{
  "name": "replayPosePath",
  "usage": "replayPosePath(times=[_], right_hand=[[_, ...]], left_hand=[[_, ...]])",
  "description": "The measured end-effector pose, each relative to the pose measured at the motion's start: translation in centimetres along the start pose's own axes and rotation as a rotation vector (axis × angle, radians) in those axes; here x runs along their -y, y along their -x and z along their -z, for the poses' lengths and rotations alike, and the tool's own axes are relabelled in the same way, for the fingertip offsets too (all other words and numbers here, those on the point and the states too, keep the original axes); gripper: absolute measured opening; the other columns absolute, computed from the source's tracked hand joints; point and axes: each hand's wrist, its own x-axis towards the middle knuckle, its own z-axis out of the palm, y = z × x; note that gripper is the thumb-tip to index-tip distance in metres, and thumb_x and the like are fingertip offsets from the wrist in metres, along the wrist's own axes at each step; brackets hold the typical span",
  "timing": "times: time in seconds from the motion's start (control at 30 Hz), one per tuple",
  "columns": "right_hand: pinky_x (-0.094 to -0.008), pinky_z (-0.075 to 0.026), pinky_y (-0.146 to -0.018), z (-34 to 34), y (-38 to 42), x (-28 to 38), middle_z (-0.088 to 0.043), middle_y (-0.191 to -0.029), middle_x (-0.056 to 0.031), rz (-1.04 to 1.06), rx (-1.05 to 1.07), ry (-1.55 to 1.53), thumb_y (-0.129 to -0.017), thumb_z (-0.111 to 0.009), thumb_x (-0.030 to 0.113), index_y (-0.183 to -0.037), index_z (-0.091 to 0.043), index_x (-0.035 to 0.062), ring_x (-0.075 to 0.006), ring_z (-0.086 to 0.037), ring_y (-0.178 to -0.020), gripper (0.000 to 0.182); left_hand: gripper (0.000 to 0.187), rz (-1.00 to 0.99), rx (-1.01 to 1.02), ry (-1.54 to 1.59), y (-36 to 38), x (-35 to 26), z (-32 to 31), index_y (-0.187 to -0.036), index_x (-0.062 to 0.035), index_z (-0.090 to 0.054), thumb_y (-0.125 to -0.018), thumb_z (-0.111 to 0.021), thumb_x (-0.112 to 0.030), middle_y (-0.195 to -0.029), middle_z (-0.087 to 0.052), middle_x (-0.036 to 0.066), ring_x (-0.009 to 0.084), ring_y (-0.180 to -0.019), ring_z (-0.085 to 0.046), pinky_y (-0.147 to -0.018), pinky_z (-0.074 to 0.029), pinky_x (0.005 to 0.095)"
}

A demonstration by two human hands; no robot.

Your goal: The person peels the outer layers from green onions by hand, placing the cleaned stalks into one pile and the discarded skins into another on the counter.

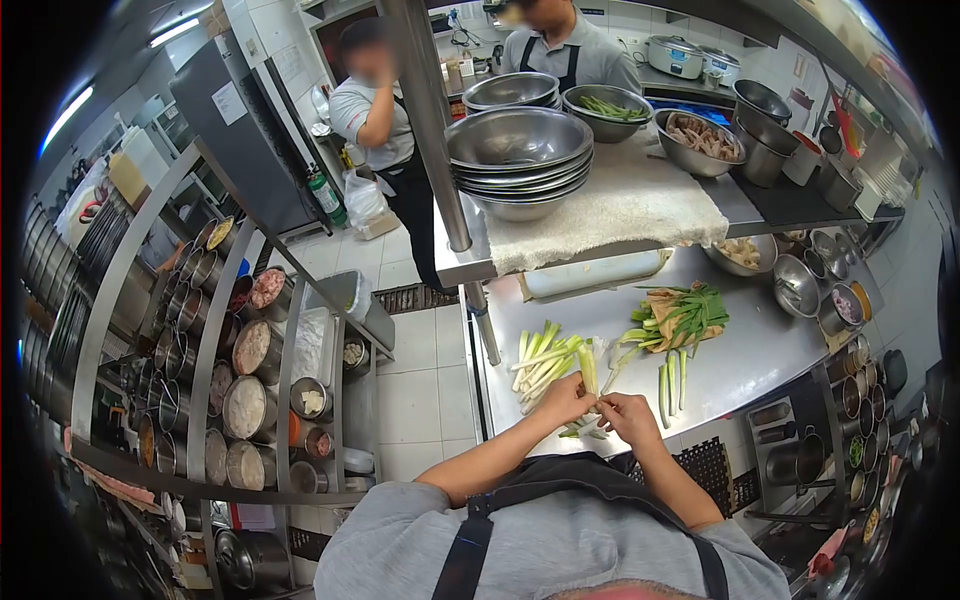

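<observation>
Both my hands meet over the near edge of a steel worktop (740, 370). My left hand (562, 400) grips a pale green leek stalk (587, 368) that sticks up from its fingers. My right hand (628, 415) pinches the lower end of the same stalk, fingers closed on its outer leaves. A pile of trimmed pale stalks (540, 362) lies just left of my hands. Further right sits a heap of green tops and trimmings (680, 318), with a few loose stalks (670, 385) beside it.
A shelf above holds stacked steel bowls (520, 150) on a white cloth (610, 215), plus bowls of greens and meat. Two people in aprons stand beyond it. A rack of steel containers (250, 390) stands on the left across a tiled aisle. Small pots line the right edge.
</observation>
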Motion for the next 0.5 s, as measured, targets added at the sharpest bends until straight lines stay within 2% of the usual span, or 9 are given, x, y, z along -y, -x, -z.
replayPosePath(times=[0.17,0.27,0.43,0.5], right_hand=[[-0.0273,-0.054,-0.054,0.2,-0.1,-0.8,-0.066,-0.066,-0.0114,-0.063,0.029,-0.076,-0.089,-0.058,0.009,-0.094,-0.066,-0.0076,-0.0152,-0.065,-0.058,0.019],[-0.0276,-0.054,-0.055,0.3,-0.2,-1.7,-0.067,-0.067,-0.0112,-0.105,0.064,-0.225,-0.089,-0.058,0.009,-0.093,-0.066,-0.0075,-0.0153,-0.065,-0.059,0.019],[-0.0275,-0.054,-0.054,0.1,0.1,-0.8,-0.066,-0.067,-0.0120,0.027,0.011,0.096,-0.085,-0.058,0.005,-0.088,-0.066,-0.0072,-0.0154,-0.066,-0.059,0.015],[-0.0270,-0.053,-0.053,0.1,0.0,-0.8,-0.065,-0.066,-0.0118,0.050,-0.002,0.122,-0.084,-0.059,0.004,-0.085,-0.065,-0.0072,-0.0155,-0.065,-0.057,0.013]], left_hand=[[0.025,-0.015,0.022,0.006,0.2,-0.1,0.0,-0.098,0.0012,-0.060,-0.080,-0.062,-0.016,-0.076,-0.066,0.010,0.0157,-0.064,-0.064,-0.060,-0.051,0.0287],[0.027,0.002,0.065,0.053,0.2,-0.3,0.1,-0.097,0.0010,-0.061,-0.079,-0.063,-0.019,-0.078,-0.066,0.011,0.0173,-0.065,-0.065,-0.061,-0.051,0.0298],[0.033,-0.049,0.032,-0.088,0.9,-1.9,0.5,-0.096,-0.0005,-0.062,-0.075,-0.065,-0.026,-0.080,-0.067,0.013,0.0244,-0.070,-0.066,-0.066,-0.052,0.0341],[0.035,-0.077,0.020,-0.093,1.1,-2.4,0.6,-0.096,-0.0010,-0.063,-0.074,-0.065,-0.028,-0.081,-0.067,0.014,0.0268,-0.072,-0.066,-0.068,-0.052,0.0354]])
